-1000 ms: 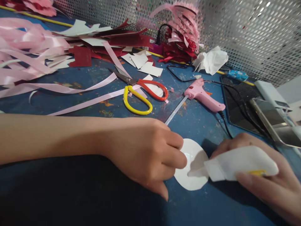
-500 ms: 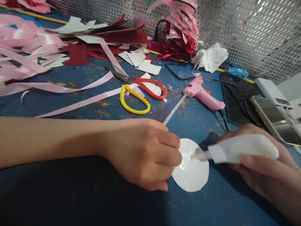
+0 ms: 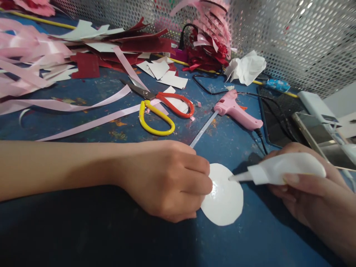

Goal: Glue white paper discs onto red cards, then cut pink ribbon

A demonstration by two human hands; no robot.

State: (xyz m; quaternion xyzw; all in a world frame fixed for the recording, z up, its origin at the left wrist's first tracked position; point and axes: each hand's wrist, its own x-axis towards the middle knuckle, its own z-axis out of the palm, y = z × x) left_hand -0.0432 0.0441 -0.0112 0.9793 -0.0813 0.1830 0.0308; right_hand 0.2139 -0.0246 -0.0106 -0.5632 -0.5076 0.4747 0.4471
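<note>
A white paper disc [image 3: 226,202] lies on the blue table, with a wet, shiny patch of glue near its left part. My left hand [image 3: 172,181] is closed over the disc's left edge, knuckles up; its fingertips are hidden. In my right hand [image 3: 308,200] is a white glue bottle [image 3: 286,168] with a thin nozzle, held tilted nearly flat. The nozzle tip is over the disc's upper right part; whether it touches the paper I cannot tell. Behind the disc lies a pink glue gun [image 3: 236,111], its clear glue stick reaching toward my left knuckles.
Scissors [image 3: 155,100] with one red and one yellow handle lie behind my left hand. Pink ribbon [image 3: 36,48], red and white paper scraps [image 3: 172,78] and a crumpled tissue [image 3: 246,68] are farther back. Phone-like devices [image 3: 319,129] and cables stand at right, before a perforated metal panel [image 3: 278,37].
The glue bottle's nozzle has swung slightly up on the disc and is no longer blurred. My left hand stays at the disc's edge. The whole view has shifted a little.
</note>
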